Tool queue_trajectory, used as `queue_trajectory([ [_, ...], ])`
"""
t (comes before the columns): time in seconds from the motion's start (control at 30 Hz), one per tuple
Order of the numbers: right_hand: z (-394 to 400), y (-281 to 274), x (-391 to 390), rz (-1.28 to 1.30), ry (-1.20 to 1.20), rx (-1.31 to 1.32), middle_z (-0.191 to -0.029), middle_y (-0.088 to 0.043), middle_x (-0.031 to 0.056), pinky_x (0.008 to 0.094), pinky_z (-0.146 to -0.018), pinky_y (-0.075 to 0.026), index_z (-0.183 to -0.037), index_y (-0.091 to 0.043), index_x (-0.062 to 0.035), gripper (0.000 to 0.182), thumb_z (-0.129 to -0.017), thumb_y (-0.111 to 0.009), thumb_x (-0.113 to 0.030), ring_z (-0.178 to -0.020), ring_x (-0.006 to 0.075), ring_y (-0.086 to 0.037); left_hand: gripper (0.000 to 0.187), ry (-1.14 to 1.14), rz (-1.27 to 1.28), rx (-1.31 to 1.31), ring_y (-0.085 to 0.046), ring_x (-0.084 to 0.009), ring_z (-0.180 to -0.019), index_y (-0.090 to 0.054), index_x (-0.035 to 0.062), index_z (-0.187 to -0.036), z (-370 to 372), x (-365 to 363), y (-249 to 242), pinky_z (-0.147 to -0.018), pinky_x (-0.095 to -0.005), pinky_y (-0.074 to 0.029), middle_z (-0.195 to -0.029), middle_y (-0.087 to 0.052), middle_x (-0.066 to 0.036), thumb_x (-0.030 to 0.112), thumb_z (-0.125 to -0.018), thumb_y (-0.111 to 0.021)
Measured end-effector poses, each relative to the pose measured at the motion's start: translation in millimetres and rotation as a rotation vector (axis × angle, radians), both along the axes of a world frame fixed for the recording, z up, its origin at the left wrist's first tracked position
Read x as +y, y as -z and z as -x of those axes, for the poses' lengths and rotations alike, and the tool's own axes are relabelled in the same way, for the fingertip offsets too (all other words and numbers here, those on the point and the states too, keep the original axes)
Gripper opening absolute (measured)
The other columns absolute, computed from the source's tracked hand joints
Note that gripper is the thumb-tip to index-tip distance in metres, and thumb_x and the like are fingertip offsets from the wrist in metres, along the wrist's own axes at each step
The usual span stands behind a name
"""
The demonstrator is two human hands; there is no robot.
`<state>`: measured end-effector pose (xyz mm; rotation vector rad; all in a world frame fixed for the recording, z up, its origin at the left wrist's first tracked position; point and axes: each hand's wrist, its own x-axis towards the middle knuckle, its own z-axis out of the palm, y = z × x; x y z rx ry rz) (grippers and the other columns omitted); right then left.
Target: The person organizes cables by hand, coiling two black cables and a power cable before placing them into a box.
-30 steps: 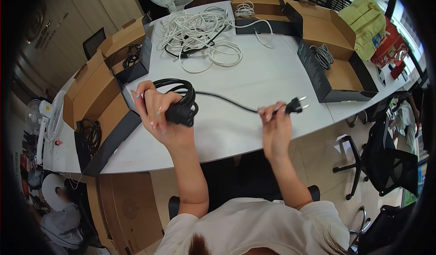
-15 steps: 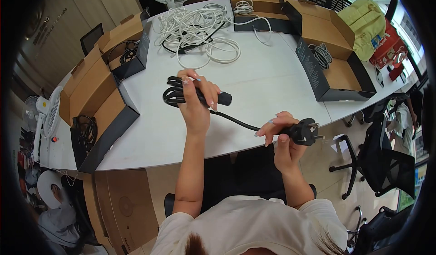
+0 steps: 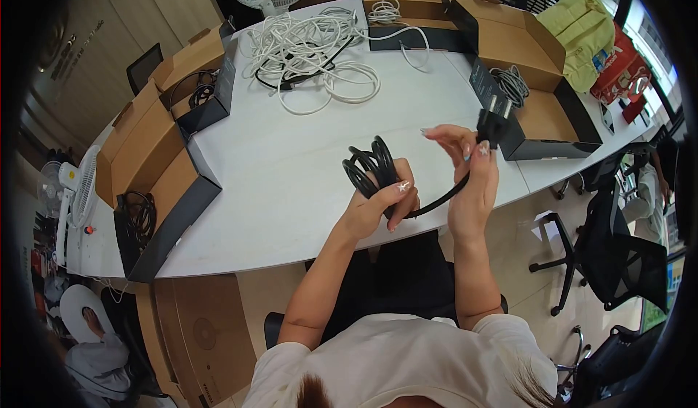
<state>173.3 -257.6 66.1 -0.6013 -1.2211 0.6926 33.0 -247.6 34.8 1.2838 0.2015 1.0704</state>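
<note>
A black power cord [image 3: 369, 167] hangs between my two hands above the white table's front edge. My left hand [image 3: 379, 203] is closed around its looped bundle, with several loops standing up out of the fist. The cord's other end runs in a short curve to my right hand [image 3: 471, 190], which pinches it just below the plug [image 3: 492, 126]. The plug's metal pins point up and away from me. The connector at the bundle's end is hidden from view.
A tangle of white cables [image 3: 305, 52] lies at the table's back. Open cardboard boxes hold coiled cables: a black coil [image 3: 138, 217] at left, another black coil [image 3: 203, 90] behind it, a grey coil [image 3: 512, 87] at right, a white coil [image 3: 384, 11] at back. Fans and a backpack [image 3: 578, 37] stand around.
My left hand has moved right and toward me with the loops, now turned over. My right hand has risen, and the plug has swung from pointing right to pointing up.
</note>
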Motion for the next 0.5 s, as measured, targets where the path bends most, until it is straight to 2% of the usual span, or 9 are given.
queue_trajectory([
  [0.03, 0.0, -1.9, 1.4, 0.130, -0.010, -0.030, -0.106, -0.061, 0.0166, 0.0373, -0.092, -0.039, -0.095, -0.051, 0.0022, 0.043, -0.097, -0.022, -0.029, -0.101, 0.0227, -0.056, 0.024, 0.032, 0.013, 0.011, -0.037, -0.0083, -0.039, -0.042, 0.0070, -0.074, 0.4, -0.5, -0.7, -0.056, -0.0243, -0.040, -0.042, -0.040, 0.000, 0.026, -0.088, -0.045],
  [0.13, 3.7, 1.3, 6.1, 0.227, -0.169, -0.048, -0.112, -0.059, 0.0156, 0.0377, -0.094, -0.038, -0.102, -0.054, 0.0020, 0.047, -0.098, -0.021, -0.031, -0.105, 0.0220, -0.054, 0.027, 0.137, 0.065, 0.036, -0.036, -0.0074, -0.036, -0.043, 0.0067, -0.069, 3.5, -3.1, -1.0, -0.050, -0.0220, -0.037, -0.041, -0.039, 0.000, 0.028, -0.085, -0.049],
  [0.2, 4.6, 5.4, 8.0, 0.293, -0.367, -0.080, -0.114, -0.059, 0.0151, 0.0321, -0.094, -0.038, -0.104, -0.054, 0.0024, 0.043, -0.098, -0.026, -0.030, -0.105, 0.0197, -0.053, 0.028, 0.216, 0.118, 0.044, -0.035, -0.0068, -0.035, -0.043, 0.0067, -0.066, 5.2, -5.4, 3.4, -0.044, -0.0207, -0.034, -0.041, -0.039, 0.000, 0.028, -0.083, -0.051],
  [0.23, 4.4, 6.4, 6.0, 0.333, -0.388, -0.108, -0.110, -0.059, 0.0131, 0.0306, -0.091, -0.039, -0.103, -0.053, 0.0018, 0.040, -0.098, -0.028, -0.029, -0.100, 0.0177, -0.053, 0.025, 0.224, 0.172, 0.024, -0.033, -0.0091, -0.030, -0.042, 0.0074, -0.062, 4.5, -8.5, 4.7, -0.047, -0.0285, -0.038, -0.038, -0.038, -0.001, 0.022, -0.079, -0.053],
  [0.37, 9.9, 6.2, -3.9, 0.425, -0.346, -0.172, -0.092, -0.055, 0.0048, 0.0263, -0.080, -0.040, -0.098, -0.051, -0.0011, 0.032, -0.098, -0.033, -0.027, -0.084, 0.0108, -0.049, 0.024, 0.279, 0.147, 0.021, -0.034, -0.0093, -0.031, -0.045, 0.0061, -0.059, 8.0, -8.1, 16.5, -0.048, -0.0291, -0.040, -0.037, -0.039, 0.000, 0.023, -0.074, -0.054],
  [0.47, 13.4, 12.8, -2.8, 0.400, -0.291, -0.105, -0.084, -0.048, 0.0006, 0.0231, -0.073, -0.038, -0.097, -0.051, -0.0020, 0.029, -0.097, -0.035, -0.026, -0.076, 0.0076, -0.043, 0.024, 0.267, 0.134, -0.025, -0.040, -0.0078, -0.034, -0.048, 0.0031, -0.063, 9.1, -6.9, 21.2, -0.042, -0.0202, -0.036, -0.044, -0.044, -0.001, 0.022, -0.073, -0.059],
  [0.5, 14.2, 17.3, -1.4, 0.384, -0.282, -0.016, -0.081, -0.047, -0.0007, 0.0215, -0.067, -0.036, -0.096, -0.050, -0.0026, 0.027, -0.097, -0.036, -0.026, -0.072, 0.0058, -0.040, 0.021, 0.223, 0.146, 0.014, -0.043, -0.0079, -0.036, -0.049, 0.0031, -0.065, 9.3, -8.1, 18.8, -0.043, -0.0203, -0.038, -0.047, -0.046, -0.001, 0.019, -0.073, -0.060],
])
